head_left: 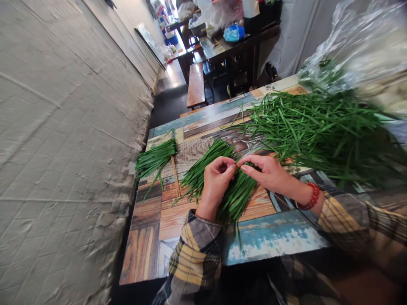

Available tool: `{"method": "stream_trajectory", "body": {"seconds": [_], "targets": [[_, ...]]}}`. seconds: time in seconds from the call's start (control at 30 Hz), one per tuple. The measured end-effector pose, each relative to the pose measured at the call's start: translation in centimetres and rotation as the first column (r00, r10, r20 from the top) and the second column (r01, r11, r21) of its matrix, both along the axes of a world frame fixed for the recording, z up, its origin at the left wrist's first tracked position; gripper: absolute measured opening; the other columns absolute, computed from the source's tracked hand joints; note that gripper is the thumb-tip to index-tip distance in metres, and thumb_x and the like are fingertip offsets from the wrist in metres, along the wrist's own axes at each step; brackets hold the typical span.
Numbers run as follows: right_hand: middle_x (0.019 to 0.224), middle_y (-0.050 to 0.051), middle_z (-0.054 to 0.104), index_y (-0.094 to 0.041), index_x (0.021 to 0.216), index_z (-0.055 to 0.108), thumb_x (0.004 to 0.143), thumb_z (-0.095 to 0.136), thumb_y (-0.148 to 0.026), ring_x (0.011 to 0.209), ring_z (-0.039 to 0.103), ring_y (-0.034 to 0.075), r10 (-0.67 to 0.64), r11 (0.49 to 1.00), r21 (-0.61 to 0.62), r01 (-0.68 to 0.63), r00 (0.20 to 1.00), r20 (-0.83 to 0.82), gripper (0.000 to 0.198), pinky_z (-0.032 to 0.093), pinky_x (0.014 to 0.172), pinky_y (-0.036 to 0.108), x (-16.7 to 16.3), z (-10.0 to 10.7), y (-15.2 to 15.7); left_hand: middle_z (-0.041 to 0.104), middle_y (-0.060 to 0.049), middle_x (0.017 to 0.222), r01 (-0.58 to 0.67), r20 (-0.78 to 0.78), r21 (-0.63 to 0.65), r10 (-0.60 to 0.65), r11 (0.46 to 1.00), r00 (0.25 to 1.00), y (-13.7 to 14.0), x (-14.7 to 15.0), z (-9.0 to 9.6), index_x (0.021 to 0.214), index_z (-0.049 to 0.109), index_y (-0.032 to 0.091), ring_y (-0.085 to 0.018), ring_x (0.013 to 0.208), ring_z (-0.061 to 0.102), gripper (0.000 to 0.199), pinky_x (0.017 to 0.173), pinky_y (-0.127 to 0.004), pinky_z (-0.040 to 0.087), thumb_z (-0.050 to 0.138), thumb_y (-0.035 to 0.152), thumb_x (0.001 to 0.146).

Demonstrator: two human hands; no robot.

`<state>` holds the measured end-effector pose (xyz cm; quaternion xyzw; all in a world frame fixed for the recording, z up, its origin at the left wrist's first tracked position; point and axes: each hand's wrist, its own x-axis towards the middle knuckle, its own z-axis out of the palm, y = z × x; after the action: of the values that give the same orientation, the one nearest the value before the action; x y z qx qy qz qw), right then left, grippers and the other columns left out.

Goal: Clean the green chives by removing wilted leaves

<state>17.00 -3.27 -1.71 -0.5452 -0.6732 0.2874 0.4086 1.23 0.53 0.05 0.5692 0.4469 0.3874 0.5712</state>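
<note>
Over the multicoloured tabletop [143,245], my left hand [216,182] and right hand [270,172] meet fingertip to fingertip, each narrowed to a pinch on the upper end of the near bundle [240,195] of green stalks; whether a stalk or a stick tip lies between them is too small to tell; red beads [315,195] circle my right wrist; more stalks [206,165] fan out just beside my left hand; farther left, a separate bundle [155,156] lies near the wall [73,152], thin sticks [174,173] reaching from it; beyond my right hand spreads a loose heap [305,127], clear plastic [352,51] behind.
</note>
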Motion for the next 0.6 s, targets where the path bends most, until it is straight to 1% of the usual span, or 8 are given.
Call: {"method": "stream_trajectory", "body": {"seconds": [0.2, 0.47, 0.6], "targets": [[0.072, 0.000, 0.068, -0.018, 0.095, 0.070, 0.087, 0.051, -0.028, 0.059, 0.057, 0.013, -0.014, 1.000, 0.002, 0.014, 1.000, 0.002, 0.022, 0.041, 0.056, 0.025, -0.07, 0.16, -0.09, 0.057, 0.002, 0.064, 0.004, 0.002, 0.013, -0.004, 1.000, 1.000, -0.01, 0.01, -0.28, 0.072, 0.061, 0.013, -0.005, 0.052, 0.046, 0.013, 0.048, -0.016, 0.037, 0.067, 0.025, 0.069], [0.073, 0.001, 0.069, -0.018, 0.096, 0.070, 0.086, 0.051, -0.027, 0.061, 0.058, 0.014, -0.022, 1.000, 0.010, 0.022, 1.000, 0.019, 0.023, 0.041, 0.057, 0.024, -0.08, -0.04, -0.02, 0.058, 0.002, 0.064, 0.013, -0.011, 0.041, -0.013, 0.999, 1.000, 0.14, -0.11, -0.84, 0.074, 0.060, 0.014, -0.006, 0.052, 0.047, 0.013, 0.049, -0.018, 0.037, 0.066, 0.025, 0.071], [0.074, 0.001, 0.069, -0.018, 0.096, 0.070, 0.086, 0.051, -0.027, 0.062, 0.058, 0.014, -0.020, 1.000, 0.001, 0.020, 1.000, 0.021, 0.024, 0.041, 0.057, 0.024, -0.06, -0.04, 0.02, 0.058, 0.001, 0.065, 0.010, -0.048, 0.104, -0.005, 0.994, 0.999, 0.11, -0.11, -0.95, 0.073, 0.060, 0.014, -0.007, 0.055, 0.048, 0.009, 0.052, -0.019, 0.038, 0.065, 0.023, 0.072]]}}
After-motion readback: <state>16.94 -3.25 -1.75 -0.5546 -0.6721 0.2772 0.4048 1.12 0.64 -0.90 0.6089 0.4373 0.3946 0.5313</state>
